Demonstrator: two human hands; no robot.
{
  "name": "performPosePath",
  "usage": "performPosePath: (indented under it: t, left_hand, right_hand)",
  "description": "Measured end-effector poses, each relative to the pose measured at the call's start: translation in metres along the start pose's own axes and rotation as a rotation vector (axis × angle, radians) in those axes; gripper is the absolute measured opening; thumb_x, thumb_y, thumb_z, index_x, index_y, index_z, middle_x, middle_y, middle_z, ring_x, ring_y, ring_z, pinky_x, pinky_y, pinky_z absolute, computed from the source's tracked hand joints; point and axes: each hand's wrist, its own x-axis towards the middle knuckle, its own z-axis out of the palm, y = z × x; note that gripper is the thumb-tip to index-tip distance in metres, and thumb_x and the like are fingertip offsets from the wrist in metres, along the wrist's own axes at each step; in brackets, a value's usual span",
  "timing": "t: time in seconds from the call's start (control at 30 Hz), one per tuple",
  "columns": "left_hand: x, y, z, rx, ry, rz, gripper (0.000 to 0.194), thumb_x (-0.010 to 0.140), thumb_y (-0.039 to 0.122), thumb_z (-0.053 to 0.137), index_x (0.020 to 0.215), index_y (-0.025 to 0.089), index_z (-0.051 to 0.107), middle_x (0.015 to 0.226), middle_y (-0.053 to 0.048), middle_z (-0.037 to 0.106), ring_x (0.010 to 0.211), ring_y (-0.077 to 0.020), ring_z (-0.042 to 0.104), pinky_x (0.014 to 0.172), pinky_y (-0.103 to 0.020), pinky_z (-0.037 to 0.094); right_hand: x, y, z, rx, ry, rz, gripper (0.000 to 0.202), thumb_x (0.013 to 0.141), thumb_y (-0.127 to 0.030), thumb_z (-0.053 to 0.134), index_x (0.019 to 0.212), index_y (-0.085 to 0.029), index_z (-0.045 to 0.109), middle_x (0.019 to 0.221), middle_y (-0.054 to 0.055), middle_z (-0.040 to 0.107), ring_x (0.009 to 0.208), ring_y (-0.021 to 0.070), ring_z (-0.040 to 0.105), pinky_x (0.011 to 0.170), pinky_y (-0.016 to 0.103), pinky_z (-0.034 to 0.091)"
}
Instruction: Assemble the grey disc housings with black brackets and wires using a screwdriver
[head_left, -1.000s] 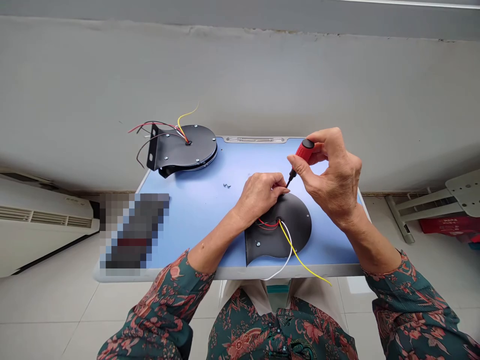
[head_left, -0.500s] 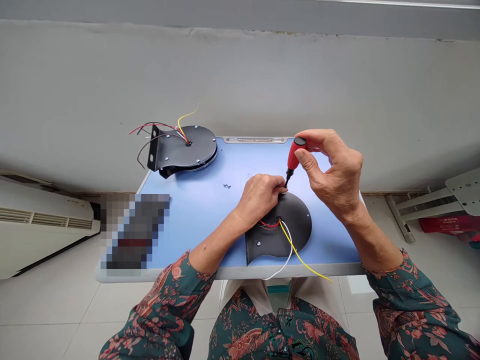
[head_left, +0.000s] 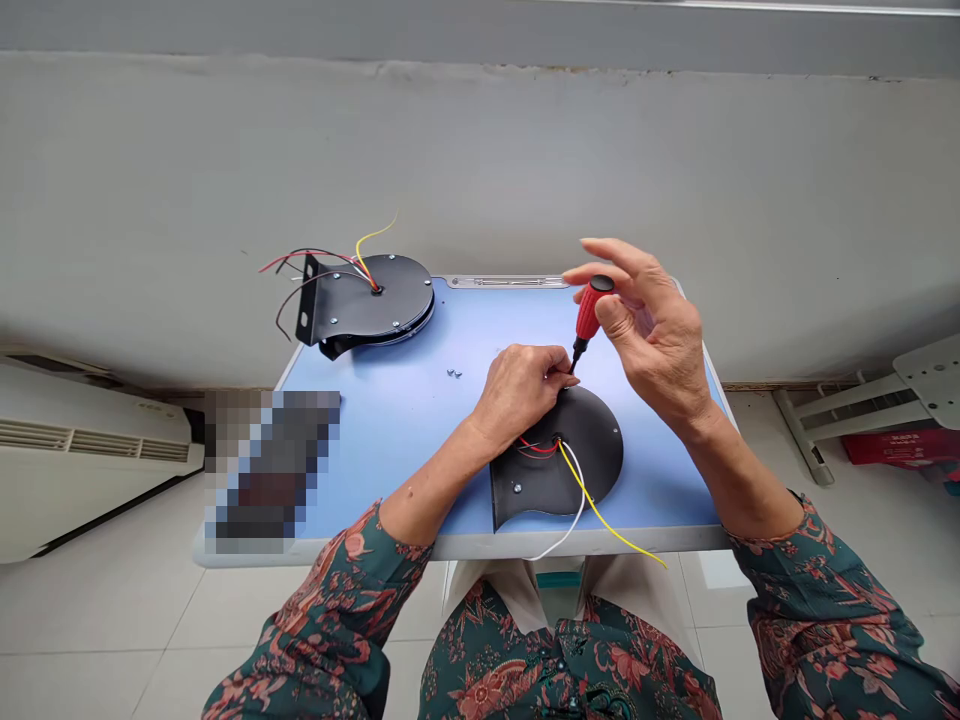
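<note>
A red-handled screwdriver (head_left: 592,306) stands tilted, its dark tip down at the far edge of a rounded black metal housing (head_left: 592,440). The thumb of my right hand (head_left: 652,330) rests against the handle, while the fingers reach past its far side, partly stretched out. My left hand (head_left: 525,390) lies over the housing with thumb and fingers pinched together by the screwdriver's tip. What is between them is hidden. Red, white and yellow wires (head_left: 600,518) come out of the housing's middle hole. A screw (head_left: 517,489) shows on its near left part.
A second black housing (head_left: 375,300) with wires and a slotted bracket sits at the table's far left corner. Small screws (head_left: 454,373) lie on the blue tabletop (head_left: 405,430). A blurred dark object (head_left: 277,465) lies at the left. Behind is a wall (head_left: 480,160).
My right hand's fingers have loosened from their curl around the screwdriver handle and stretched out leftward past it. My left hand and the housing have hardly moved.
</note>
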Motion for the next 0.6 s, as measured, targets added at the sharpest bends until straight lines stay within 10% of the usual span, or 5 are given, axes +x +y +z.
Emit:
performPosePath:
  t: [0.33,0.6]
  left_hand:
    - [-0.001,0.005,-0.002,0.135,-0.076,-0.021,0.014,0.089,0.017,0.065,0.078,0.022,0.073,0.076,-0.001,0.075,0.070,-0.0188,0.065,0.065,-0.029,0.038]
    - [0.000,-0.001,-0.001,0.034,-0.081,-0.049,0.015,0.090,0.014,0.063,0.080,0.021,0.072,0.087,-0.001,0.078,0.080,-0.0191,0.070,0.072,-0.029,0.043]
  right_hand:
    - [-0.007,0.001,0.010,-0.048,0.181,0.043,0.020,0.092,-0.037,0.071,0.105,-0.025,0.064,0.082,-0.003,0.065,0.078,0.0142,0.067,0.085,0.037,0.062]
    - [0.002,0.004,-0.005,0.055,-0.034,0.027,0.026,0.102,-0.040,0.052,0.120,-0.028,0.067,0.111,0.004,0.073,0.106,0.0200,0.070,0.099,0.044,0.059]
